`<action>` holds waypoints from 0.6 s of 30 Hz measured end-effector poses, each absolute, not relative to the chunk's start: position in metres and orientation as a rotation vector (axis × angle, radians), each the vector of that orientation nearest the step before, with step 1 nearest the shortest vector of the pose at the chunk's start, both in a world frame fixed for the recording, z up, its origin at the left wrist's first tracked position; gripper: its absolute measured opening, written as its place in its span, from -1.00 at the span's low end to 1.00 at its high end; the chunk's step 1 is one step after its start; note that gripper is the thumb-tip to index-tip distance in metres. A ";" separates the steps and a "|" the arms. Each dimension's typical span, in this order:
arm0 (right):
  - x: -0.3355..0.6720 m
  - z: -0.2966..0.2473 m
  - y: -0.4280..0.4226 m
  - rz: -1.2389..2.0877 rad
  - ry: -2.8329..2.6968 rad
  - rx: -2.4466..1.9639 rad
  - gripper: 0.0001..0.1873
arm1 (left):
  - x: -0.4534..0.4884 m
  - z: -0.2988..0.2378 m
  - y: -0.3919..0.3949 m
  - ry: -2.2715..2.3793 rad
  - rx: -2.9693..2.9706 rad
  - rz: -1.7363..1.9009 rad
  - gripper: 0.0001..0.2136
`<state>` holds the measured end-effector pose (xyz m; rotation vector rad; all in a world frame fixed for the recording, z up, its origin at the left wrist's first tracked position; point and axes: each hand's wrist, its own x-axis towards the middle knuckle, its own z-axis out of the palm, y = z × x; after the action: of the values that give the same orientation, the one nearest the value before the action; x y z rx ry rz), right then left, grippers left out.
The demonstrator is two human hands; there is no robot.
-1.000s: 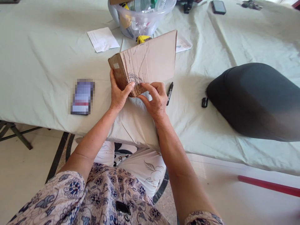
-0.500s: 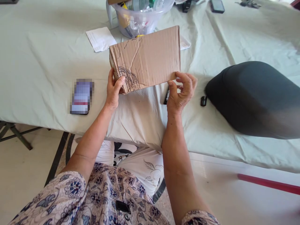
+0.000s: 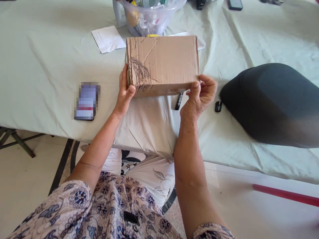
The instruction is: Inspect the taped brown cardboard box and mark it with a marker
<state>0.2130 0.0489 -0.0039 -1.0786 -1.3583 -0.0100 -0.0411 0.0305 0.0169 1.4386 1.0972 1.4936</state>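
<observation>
Evidently, a brown, rectangular cardboard box is held between the person's two bare hands, in front of the body and over the pale green cloth that covers the table; whether its underside touches the cloth cannot be told. The left hand is clamped on the box's left end, thumb at the lower corner and fingers along the side, just beside a patch of dark scribbled lines. The right hand grips the lower right corner between thumb and forefinger, its other fingers curled. Near that hand lies a black, capless marker pen, with a small black cylindrical cap farther right, beside a large, dark, rounded object. A phone with a blurred screen lies well to the left, and beyond the box are a white sheet of paper and a translucent plastic basket holding assorted items
</observation>
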 end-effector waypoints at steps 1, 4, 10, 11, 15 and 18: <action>0.212 -0.003 0.049 -0.010 -1.361 -1.079 -0.40 | -0.041 0.019 0.029 1.076 1.484 1.478 -0.02; 0.209 -0.004 0.049 0.024 -1.387 -1.093 -0.38 | -0.039 0.025 0.028 1.079 1.508 1.494 -0.09; 0.205 -0.014 0.051 0.170 -1.433 -1.013 -0.38 | -0.045 0.020 0.035 1.202 1.323 1.565 -0.11; 0.204 -0.014 0.051 0.175 -1.443 -1.001 -0.38 | -0.046 0.019 0.036 1.216 1.303 1.575 -0.12; 0.201 -0.012 0.049 0.157 -1.487 -1.000 -0.38 | -0.050 0.014 0.041 1.237 1.241 1.609 -0.18; 0.198 -0.008 0.048 0.154 -1.493 -0.994 -0.39 | -0.049 0.013 0.042 1.216 1.217 1.661 -0.19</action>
<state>0.1982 0.0480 -0.0076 -0.9940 -1.4929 0.1536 -0.0492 0.0420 0.0126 1.2172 1.2162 1.6613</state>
